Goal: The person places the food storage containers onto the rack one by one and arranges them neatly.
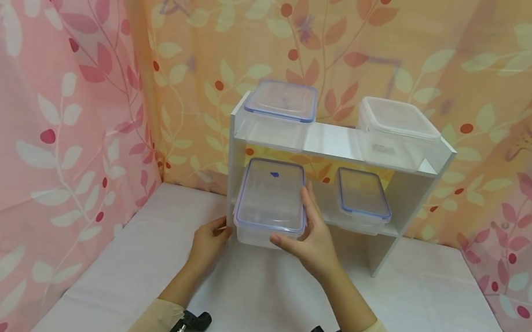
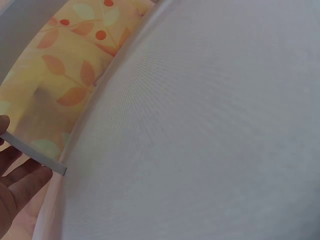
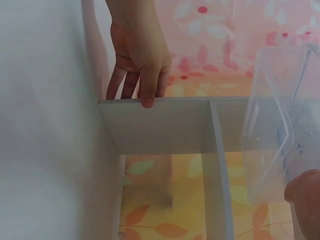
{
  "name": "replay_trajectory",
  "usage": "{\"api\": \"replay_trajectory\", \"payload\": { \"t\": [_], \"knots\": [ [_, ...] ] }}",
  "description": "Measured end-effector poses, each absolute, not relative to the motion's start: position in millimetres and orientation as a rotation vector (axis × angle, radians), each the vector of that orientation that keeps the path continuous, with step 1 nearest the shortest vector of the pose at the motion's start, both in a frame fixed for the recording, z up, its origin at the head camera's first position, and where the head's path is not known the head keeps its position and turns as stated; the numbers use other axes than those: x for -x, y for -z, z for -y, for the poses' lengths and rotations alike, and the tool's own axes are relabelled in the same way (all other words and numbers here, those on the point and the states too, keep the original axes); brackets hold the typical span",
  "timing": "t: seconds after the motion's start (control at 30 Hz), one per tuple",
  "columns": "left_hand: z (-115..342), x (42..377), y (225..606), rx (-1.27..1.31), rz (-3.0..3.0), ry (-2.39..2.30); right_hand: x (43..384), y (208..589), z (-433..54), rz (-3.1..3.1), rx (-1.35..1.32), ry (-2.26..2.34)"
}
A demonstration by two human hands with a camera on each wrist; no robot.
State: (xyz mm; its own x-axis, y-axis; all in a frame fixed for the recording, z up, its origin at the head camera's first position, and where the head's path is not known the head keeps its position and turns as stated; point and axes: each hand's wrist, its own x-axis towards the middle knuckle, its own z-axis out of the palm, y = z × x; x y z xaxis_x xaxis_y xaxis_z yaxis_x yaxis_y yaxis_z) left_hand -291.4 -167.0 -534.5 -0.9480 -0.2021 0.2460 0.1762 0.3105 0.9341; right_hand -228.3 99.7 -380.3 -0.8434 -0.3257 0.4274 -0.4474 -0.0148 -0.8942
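Note:
A clear lidded food container (image 1: 273, 202) with a blue rim is at the left of the white shelf's middle level, jutting out past the front. My right hand (image 1: 318, 248) grips its right front corner, thumb at the front and fingers along the right side. Whether the container rests on the board cannot be told. Low on the shelf's left side panel (image 2: 37, 156), my left hand (image 1: 207, 244) pinches the panel's front edge. In the right wrist view the thumb (image 3: 148, 95) lies on the panel's inner face, the other fingers outside.
A smaller blue-rimmed container (image 1: 363, 197) sits at the middle level's right. On top of the white shelf (image 1: 409, 196) stand a blue-rimmed container (image 1: 280, 110) at left and a white-lidded one (image 1: 398, 132) at right. A white cloth (image 1: 429, 328) covers the table; patterned curtains (image 1: 204, 32) hang around.

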Motion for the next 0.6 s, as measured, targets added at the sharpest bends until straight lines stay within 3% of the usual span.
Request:
{"api": "replay_trajectory", "payload": {
  "t": [0.6],
  "knots": [
    [168, 292, 534, -0.014, 2.265, 1.697, 254, 380, -93, 2.206, -0.762, -1.931]
  ]
}}
